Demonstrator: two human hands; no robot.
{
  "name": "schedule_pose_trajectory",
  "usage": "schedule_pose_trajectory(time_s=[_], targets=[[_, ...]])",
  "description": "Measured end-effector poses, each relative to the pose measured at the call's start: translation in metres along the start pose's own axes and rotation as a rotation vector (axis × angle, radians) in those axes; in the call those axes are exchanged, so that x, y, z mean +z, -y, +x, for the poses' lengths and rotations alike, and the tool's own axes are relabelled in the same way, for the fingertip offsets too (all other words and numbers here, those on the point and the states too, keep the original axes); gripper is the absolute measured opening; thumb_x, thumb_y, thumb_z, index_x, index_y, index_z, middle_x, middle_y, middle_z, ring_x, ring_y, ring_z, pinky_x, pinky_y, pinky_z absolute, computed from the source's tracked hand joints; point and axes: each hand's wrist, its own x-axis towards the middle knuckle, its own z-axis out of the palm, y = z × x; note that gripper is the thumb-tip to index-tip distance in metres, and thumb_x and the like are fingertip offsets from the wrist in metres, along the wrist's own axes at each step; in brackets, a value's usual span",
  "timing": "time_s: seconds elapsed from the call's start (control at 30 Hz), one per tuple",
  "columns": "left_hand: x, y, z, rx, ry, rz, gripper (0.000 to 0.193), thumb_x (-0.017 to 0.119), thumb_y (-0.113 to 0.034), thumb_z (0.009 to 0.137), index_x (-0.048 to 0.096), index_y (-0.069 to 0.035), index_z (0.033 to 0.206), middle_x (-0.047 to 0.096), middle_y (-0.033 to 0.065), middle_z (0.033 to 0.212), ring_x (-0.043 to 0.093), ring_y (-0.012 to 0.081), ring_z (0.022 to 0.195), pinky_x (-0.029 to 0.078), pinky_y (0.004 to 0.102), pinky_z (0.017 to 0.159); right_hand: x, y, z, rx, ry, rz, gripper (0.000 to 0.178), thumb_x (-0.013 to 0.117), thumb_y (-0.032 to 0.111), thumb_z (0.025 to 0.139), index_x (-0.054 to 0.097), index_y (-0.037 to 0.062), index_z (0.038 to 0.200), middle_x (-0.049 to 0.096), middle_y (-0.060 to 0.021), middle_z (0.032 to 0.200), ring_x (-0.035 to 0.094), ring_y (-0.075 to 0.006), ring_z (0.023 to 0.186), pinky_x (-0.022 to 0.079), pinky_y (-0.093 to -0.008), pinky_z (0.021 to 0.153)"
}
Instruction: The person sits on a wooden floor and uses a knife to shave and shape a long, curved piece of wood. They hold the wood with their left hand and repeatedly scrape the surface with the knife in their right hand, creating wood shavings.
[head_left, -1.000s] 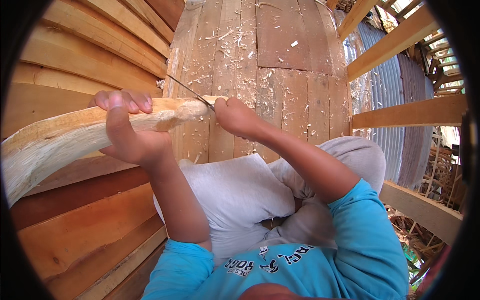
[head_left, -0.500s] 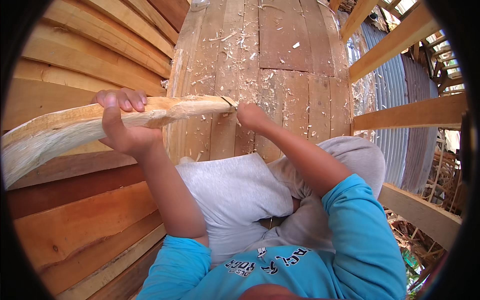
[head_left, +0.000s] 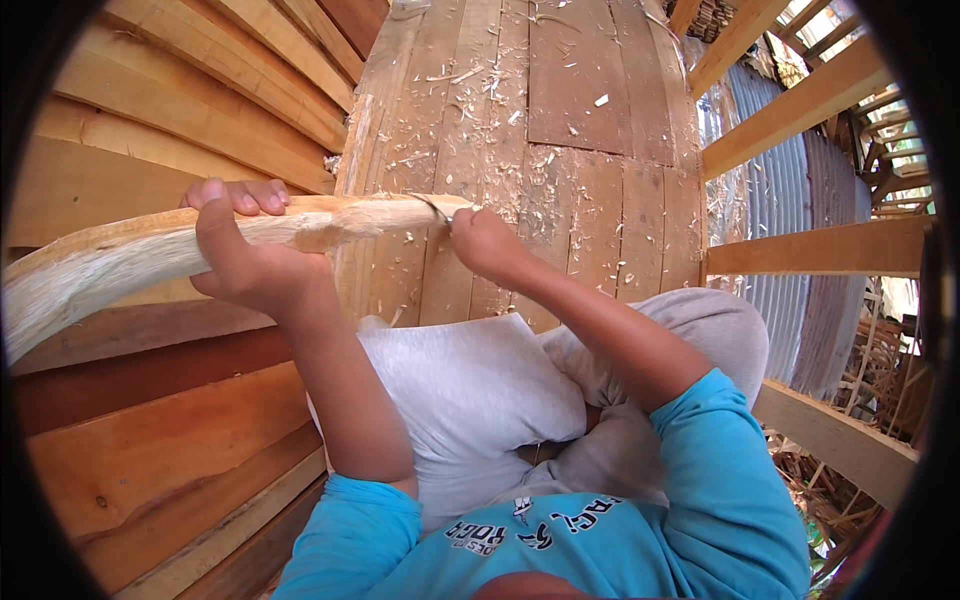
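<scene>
A long, curved piece of pale wood (head_left: 375, 215) reaches in from the left side, its narrower end pointing right. Wrapped around its middle is my left hand (head_left: 245, 245), thumb on the near side and fingertips over the far edge. My right hand (head_left: 487, 245) is closed beside the narrow end. From that fist a thin, dark knife blade (head_left: 433, 209) lies across the top of the wood, touching it. The knife's handle is hidden inside my fingers.
Wood shavings (head_left: 490, 130) lie scattered over the plank floor (head_left: 590, 90). Stacked boards form a wall (head_left: 150, 130) on the left. On the right stand wooden rails (head_left: 820, 247), with corrugated metal sheets (head_left: 790, 310) beyond. My crossed legs (head_left: 470, 390) are just below the wood.
My right hand and the knife blade have shifted slightly left along the wood, away from its tip. My left hand keeps its grip, and the whole view has tilted a little.
</scene>
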Motion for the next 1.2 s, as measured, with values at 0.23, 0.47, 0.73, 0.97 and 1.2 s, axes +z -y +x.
schedule_pose_trajectory(time_s=[0.23,0.47,0.73,0.97,1.2], targets=[[0.008,-0.002,-0.005,0.059,-0.080,0.084,0.015,0.059,-0.009,0.082,0.047,-0.005,0.074,0.042,0.0031,0.064,0.042,0.0173,0.056,0.042,0.0335,0.060,0.002,-0.063,0.030,0.186,0.031,-0.114,0.042,0.036,0.020,0.096,0.063,-0.0114,0.097,0.065,-0.0335,0.094,0.066,-0.0453,0.091,0.052,-0.0488,0.082],[0.001,0.001,-0.004,0.108,-0.107,0.118,0.017,0.060,-0.010,0.082,0.047,-0.004,0.073,0.041,0.0039,0.064,0.042,0.0173,0.056,0.042,0.0343,0.060,0.004,-0.029,0.017,-0.042,-0.045,-0.201,0.038,0.041,0.016,0.091,0.065,-0.0115,0.084,0.064,-0.0349,0.088,0.066,-0.0448,0.087,0.052,-0.0491,0.082],[-0.001,0.001,0.002,0.074,-0.125,0.084,0.019,0.061,-0.010,0.083,0.046,-0.005,0.072,0.042,0.0037,0.065,0.043,0.0168,0.057,0.041,0.0343,0.060,0.010,-0.011,0.015,0.184,0.030,-0.002,0.038,0.040,0.020,0.093,0.065,-0.0094,0.096,0.064,-0.0340,0.094,0.065,-0.0444,0.093,0.052,-0.0493,0.083],[-0.002,-0.002,0.000,0.039,-0.114,0.048,0.018,0.061,-0.010,0.083,0.046,-0.005,0.073,0.042,0.0034,0.065,0.042,0.0165,0.058,0.040,0.0335,0.059,0.013,-0.041,0.022,-0.222,-0.046,-0.303,0.035,0.036,0.015,0.092,0.056,-0.0135,0.086,0.061,-0.0376,0.083,0.063,-0.0486,0.077,0.051,-0.0541,0.070],[0.003,-0.004,-0.002,0.011,-0.102,0.031,0.015,0.059,-0.009,0.082,0.047,-0.005,0.074,0.041,0.0038,0.065,0.042,0.0161,0.057,0.041,0.0325,0.060,0.002,-0.057,0.039,-0.109,0.070,-0.360,0.041,0.038,0.024,0.093,0.062,-0.0095,0.090,0.064,-0.0334,0.088,0.064,-0.0476,0.084,0.051,-0.0528,0.072]])
